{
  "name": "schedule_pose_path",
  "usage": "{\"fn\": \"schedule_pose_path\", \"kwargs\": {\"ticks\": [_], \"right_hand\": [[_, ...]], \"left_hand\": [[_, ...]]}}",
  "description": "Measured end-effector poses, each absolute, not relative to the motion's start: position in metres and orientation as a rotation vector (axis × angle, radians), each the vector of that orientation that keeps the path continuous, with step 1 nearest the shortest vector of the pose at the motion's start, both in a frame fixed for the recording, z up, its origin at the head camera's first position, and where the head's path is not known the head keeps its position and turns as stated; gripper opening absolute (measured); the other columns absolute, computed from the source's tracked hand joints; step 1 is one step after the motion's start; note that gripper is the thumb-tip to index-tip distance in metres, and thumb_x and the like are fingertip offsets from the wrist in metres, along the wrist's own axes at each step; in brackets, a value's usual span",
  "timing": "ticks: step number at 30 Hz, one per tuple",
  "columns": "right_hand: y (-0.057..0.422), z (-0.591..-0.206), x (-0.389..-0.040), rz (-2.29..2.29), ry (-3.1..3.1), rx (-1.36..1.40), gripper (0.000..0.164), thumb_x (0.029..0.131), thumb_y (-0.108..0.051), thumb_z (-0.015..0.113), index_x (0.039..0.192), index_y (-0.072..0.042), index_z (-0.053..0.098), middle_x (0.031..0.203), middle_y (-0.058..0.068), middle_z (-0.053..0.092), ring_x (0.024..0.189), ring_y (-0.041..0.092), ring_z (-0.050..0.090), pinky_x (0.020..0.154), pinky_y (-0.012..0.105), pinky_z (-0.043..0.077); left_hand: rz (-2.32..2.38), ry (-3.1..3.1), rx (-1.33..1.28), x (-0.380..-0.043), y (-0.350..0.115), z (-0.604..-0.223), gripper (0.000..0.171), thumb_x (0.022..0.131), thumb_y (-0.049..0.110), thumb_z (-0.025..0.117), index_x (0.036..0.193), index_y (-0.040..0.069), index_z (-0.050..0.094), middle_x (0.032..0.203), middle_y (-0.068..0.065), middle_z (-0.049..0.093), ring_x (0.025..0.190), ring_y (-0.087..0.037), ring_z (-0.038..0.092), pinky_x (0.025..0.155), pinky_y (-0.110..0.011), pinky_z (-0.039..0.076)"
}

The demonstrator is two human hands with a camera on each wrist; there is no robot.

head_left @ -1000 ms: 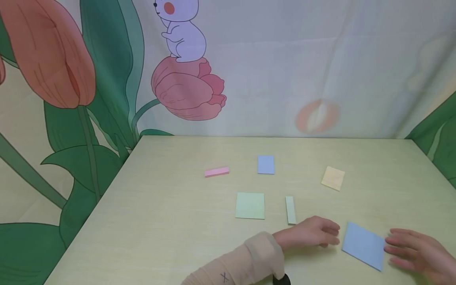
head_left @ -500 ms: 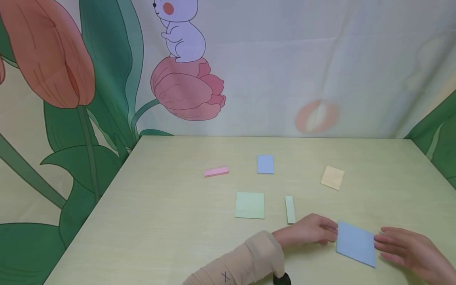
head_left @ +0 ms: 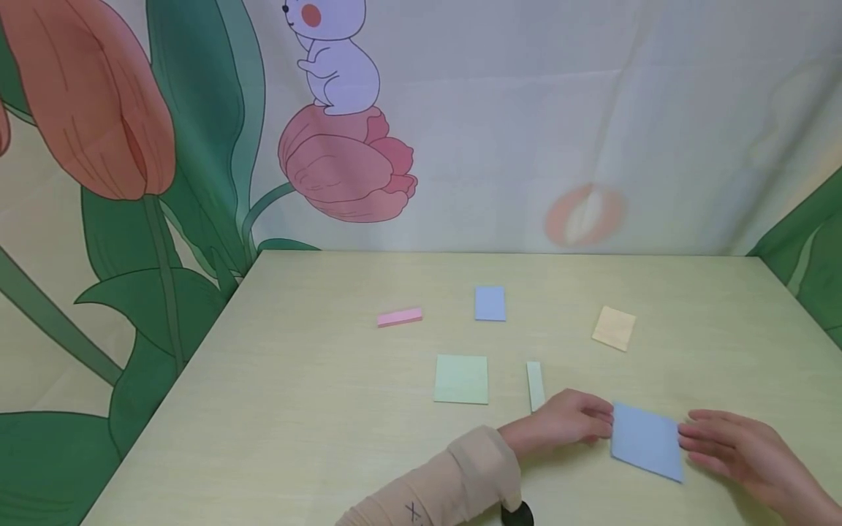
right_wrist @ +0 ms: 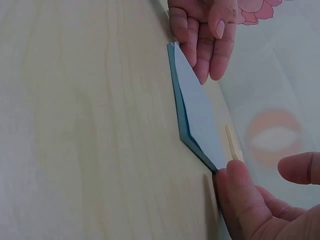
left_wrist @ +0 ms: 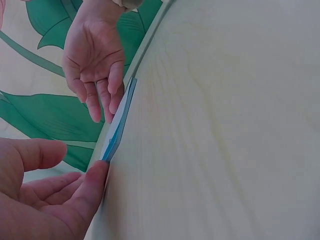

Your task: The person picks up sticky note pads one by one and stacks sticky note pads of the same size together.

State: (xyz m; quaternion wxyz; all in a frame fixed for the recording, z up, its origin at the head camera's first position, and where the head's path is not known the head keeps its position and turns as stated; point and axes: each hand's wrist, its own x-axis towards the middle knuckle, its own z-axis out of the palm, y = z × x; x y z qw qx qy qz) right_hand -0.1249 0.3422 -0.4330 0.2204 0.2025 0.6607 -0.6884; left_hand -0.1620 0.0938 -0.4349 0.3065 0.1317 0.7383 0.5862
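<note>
A square light-blue sticky note pad [head_left: 647, 443] lies at a slant on the table between both hands. My left hand [head_left: 574, 416] touches its left edge with the fingertips, fingers lightly bent and thumb apart, as the left wrist view also shows. On the opposite edge rest the fingertips of my right hand [head_left: 740, 446], its fingers extended. In the right wrist view the blue pad [right_wrist: 197, 107] shows a top sheet lifting slightly from the layer beneath. A narrow pale-green pad [head_left: 536, 384] sits just behind the left wrist, its near end partly covered.
A square green pad [head_left: 461, 379] lies left of the narrow one. Farther back are a pink strip pad [head_left: 400, 317], a small blue pad [head_left: 490, 303] and a cream pad [head_left: 615, 328]. A printed curtain [head_left: 487, 131] hangs behind the table's [head_left: 263, 409] far edge.
The large blue pad has slid left and slightly away from me. My right hand has moved left with it, while my left hand has shifted slightly left and now meets the pad's edge.
</note>
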Motion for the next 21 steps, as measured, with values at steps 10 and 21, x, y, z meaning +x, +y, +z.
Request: {"fn": "schedule_pose_path", "kwargs": {"ticks": [10,21], "right_hand": [[0.332,-0.431,-0.134,-1.908,1.851,0.429,0.069,0.084,-0.019,0.058,0.133,0.011,0.019,0.09,-0.006,0.066,0.085,0.012,0.064,0.079,0.032,0.05],[0.318,-0.424,-0.146,-1.774,1.982,0.389,0.062,0.086,-0.017,0.055,0.129,0.015,0.025,0.088,-0.005,0.065,0.081,0.01,0.063,0.075,0.03,0.051]], "left_hand": [[1.429,2.185,0.391,-0.164,0.092,-0.436,0.039,0.081,0.01,0.059,0.119,0.007,0.054,0.105,0.002,0.063,0.09,-0.003,0.056,0.073,-0.015,0.045],[1.32,2.352,0.442,-0.167,0.087,-0.433,0.023,0.081,0.011,0.058,0.103,0.007,0.061,0.09,0.006,0.063,0.082,-0.002,0.055,0.071,-0.015,0.043]]}}
